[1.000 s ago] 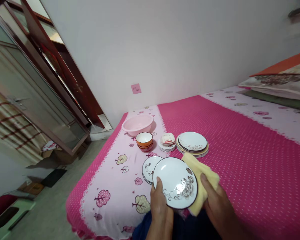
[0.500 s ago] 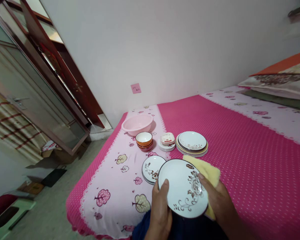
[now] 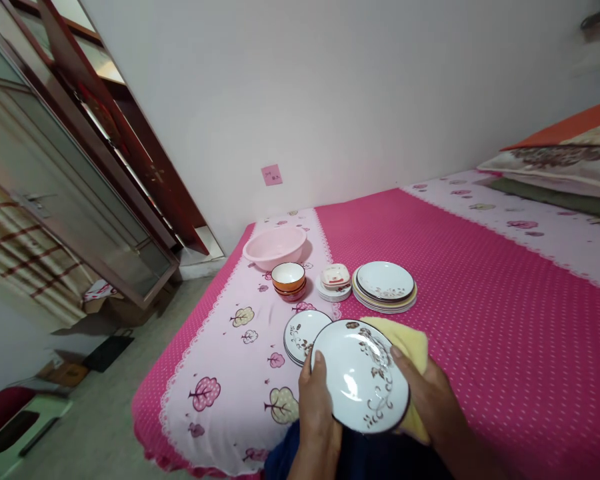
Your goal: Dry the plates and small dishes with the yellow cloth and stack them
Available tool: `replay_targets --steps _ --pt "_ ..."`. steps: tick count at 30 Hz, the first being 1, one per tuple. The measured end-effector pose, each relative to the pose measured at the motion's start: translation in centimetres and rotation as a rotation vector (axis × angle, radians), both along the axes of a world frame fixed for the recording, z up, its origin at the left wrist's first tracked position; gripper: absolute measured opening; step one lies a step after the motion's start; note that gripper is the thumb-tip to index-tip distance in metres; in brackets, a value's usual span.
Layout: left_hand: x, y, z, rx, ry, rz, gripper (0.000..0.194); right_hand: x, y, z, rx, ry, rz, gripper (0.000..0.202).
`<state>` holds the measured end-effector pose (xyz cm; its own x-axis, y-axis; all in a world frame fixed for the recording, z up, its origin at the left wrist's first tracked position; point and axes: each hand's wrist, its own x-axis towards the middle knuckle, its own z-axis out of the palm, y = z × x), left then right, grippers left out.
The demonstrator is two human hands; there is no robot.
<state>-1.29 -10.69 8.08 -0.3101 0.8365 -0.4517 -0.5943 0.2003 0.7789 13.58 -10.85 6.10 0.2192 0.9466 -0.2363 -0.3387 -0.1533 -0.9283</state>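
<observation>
A white plate with a dark rim and brown flowers is tilted up between my two hands. My left hand grips its left edge, thumb on the face. At its right edge, my right hand presses a yellow cloth against the plate, thumb over the rim. Just behind lies a small stack of similar plates. Farther back are stacked orange and red bowls, small plates bearing a square white dish, and a stack of larger plates.
A pink basin sits near the wall on the bed with its pink cover. Pillows lie at the far right. A glass door and a green stool are on the left.
The held plate has turned clockwise, its flowers shifting round, and moved slightly left. My right hand and the yellow cloth have moved a little left with it.
</observation>
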Motion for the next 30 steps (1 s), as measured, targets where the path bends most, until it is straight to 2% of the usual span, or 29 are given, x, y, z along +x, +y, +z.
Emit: replay_targets --steps 3,7,11,13,15,18,20,22,24,28,30 --pt "0.5 0.0 -0.1 0.042 -0.02 0.078 0.049 -1.5 -0.9 -0.6 -0.047 -0.015 -0.049 0.068" --pt "1.0 -0.4 -0.6 0.093 -0.03 0.119 0.065 -3.0 -2.0 -0.8 -0.063 0.028 0.022 0.064" --pt "0.4 -0.9 -0.2 0.127 -0.057 0.067 0.069 -1.7 -1.6 -0.4 -0.118 -0.001 0.036 0.062" --pt "-0.7 -0.8 0.5 0.105 -0.037 0.0 0.073 -0.3 -1.1 0.1 -0.149 0.024 0.081 0.059" --pt "-2.0 -0.6 1.3 0.095 0.012 -0.121 0.075 0.9 -0.9 1.0 -0.154 0.069 0.166 0.05" --pt "-3.6 -0.2 2.0 0.159 0.126 -0.423 0.065 2.0 -1.1 2.5 -0.127 0.099 0.25 0.037" --pt "-4.0 0.0 2.0 0.173 0.19 -0.517 0.057 2.1 -1.4 3.2 -0.11 0.118 0.31 0.039" --pt "-3.7 0.1 1.6 0.145 0.222 -0.458 0.056 2.0 -1.6 3.5 -0.104 0.114 0.35 0.043" --pt "-2.9 0.1 1.0 0.09 0.193 -0.305 0.059 1.5 -1.6 3.2 -0.101 0.07 0.326 0.046" --pt "-0.7 -0.3 0.0 0.031 0.063 -0.018 0.051 -0.7 -1.7 1.3 -0.004 -0.065 0.191 0.057" --pt "0.1 -0.7 -0.1 0.041 0.02 0.062 0.048 -1.6 -1.9 0.3 0.074 -0.102 0.152 0.063"
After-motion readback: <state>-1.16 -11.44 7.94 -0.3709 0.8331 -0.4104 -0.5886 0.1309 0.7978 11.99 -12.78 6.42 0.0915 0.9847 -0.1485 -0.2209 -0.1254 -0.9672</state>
